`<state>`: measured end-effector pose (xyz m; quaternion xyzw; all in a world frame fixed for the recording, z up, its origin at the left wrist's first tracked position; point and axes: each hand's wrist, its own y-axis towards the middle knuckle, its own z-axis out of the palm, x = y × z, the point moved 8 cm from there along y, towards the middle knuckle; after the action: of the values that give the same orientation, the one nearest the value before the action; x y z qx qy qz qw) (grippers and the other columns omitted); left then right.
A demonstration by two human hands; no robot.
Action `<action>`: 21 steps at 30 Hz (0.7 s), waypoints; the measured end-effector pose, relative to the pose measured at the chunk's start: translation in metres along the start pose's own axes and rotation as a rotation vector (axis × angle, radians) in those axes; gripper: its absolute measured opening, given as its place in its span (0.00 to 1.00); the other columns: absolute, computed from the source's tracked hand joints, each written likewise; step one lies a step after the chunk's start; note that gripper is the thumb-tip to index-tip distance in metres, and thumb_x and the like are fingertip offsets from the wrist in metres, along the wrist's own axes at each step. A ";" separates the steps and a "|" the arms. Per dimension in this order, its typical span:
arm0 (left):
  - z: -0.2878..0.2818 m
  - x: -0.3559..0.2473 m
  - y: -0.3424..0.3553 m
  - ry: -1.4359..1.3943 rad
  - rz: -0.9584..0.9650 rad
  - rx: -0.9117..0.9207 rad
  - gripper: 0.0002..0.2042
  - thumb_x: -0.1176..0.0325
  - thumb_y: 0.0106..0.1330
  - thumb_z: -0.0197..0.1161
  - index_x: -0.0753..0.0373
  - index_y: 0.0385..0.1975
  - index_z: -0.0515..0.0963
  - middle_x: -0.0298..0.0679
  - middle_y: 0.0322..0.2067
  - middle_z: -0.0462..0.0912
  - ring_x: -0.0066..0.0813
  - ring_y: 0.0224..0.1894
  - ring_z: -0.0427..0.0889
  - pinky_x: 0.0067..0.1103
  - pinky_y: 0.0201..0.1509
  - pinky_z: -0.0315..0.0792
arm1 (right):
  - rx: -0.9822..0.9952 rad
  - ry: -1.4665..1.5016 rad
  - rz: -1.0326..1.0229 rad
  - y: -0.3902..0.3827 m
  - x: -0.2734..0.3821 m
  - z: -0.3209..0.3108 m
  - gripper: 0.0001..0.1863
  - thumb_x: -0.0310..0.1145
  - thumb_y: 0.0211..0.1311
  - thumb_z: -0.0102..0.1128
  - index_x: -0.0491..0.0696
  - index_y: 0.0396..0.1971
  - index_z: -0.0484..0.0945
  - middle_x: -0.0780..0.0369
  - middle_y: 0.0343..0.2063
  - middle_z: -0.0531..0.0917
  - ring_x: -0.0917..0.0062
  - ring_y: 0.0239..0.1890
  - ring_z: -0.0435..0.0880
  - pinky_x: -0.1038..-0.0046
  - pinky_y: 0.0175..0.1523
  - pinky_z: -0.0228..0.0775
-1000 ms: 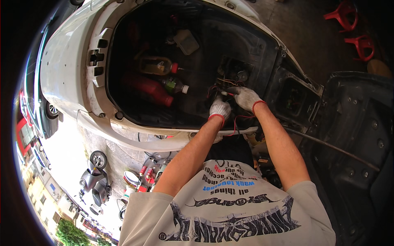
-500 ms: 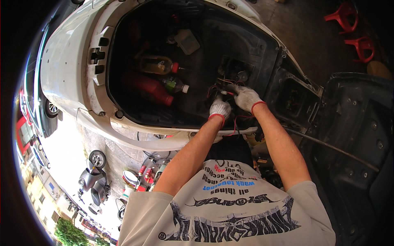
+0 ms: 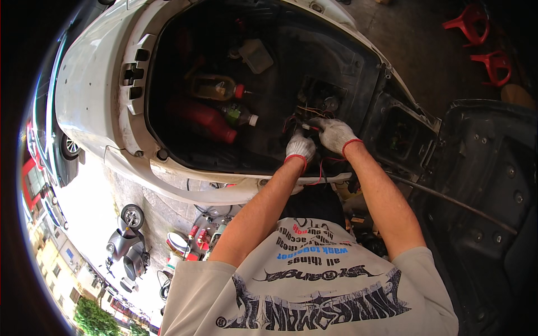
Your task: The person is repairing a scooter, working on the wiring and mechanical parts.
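Note:
Both my hands wear white knit gloves with red cuffs and work close together inside the dark storage bay [image 3: 269, 151] of a light-coloured scooter. My left hand [image 3: 301, 147] is closed on thin wires [image 3: 290, 121]; its fingertips are partly hidden. My right hand [image 3: 337, 136] is closed just beside it, pinching a slim red piece [image 3: 314, 128] next to a small white connector [image 3: 305, 126]. A thin red lead [image 3: 321, 168] loops below the right wrist. Ahead of the fingers, yellowish wires [image 3: 308, 109] cross a recess [image 3: 330, 92] in the bay floor.
Left in the bay lie a yellow-liquid bottle [image 3: 213, 88], a red bottle [image 3: 210, 122], a green-labelled bottle [image 3: 238, 115] and a clear box [image 3: 256, 56]. The raised black seat [image 3: 482, 168] stands right, with a metal rod [image 3: 454, 200]. Red chairs [image 3: 471, 25] and a parked scooter [image 3: 129, 246] are beyond.

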<state>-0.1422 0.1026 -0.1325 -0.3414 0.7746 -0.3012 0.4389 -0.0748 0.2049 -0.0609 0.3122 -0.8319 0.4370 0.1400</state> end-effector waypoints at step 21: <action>-0.004 -0.006 -0.003 -0.006 0.019 -0.019 0.23 0.63 0.64 0.53 0.70 0.56 0.68 0.55 0.45 0.80 0.48 0.50 0.79 0.32 0.51 0.74 | -0.071 0.016 0.001 0.003 -0.007 0.003 0.20 0.29 0.61 0.47 0.55 0.52 0.77 0.57 0.50 0.81 0.63 0.54 0.77 0.64 0.59 0.68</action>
<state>-0.1426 0.1063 -0.1253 -0.3393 0.7792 -0.2887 0.4409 -0.0709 0.2061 -0.0682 0.3030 -0.8459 0.4096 0.1576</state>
